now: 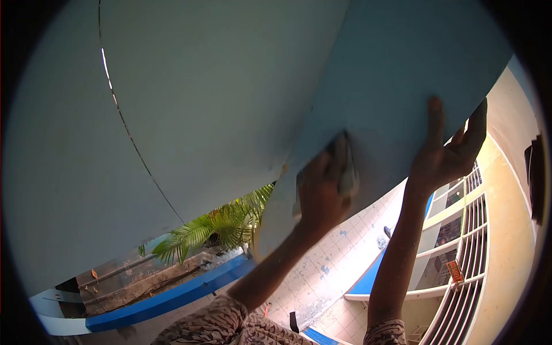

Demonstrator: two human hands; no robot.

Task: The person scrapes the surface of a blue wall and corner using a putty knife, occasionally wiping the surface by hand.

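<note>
A blue-grey painted beam or panel (397, 63) slants overhead. My left hand (323, 192) presses a flat pale block, perhaps a sanding block (349, 177), against its face, with the fingers wrapped over the block. The block is blurred and partly covered by the hand, so its exact kind does not show clearly. Farther right, my right hand (443, 152) grips the panel's edge. Its thumb lies on the face, while the other fingers reach round the far side and are partly hidden.
A pale overhead surface (201, 98) with a thin crack fills the upper left. Below are a green palm (195, 234), a blue-edged planter wall (172, 293) and a tiled floor (313, 270) with paint specks. White window bars (471, 259) line the yellow wall (503, 230) at right.
</note>
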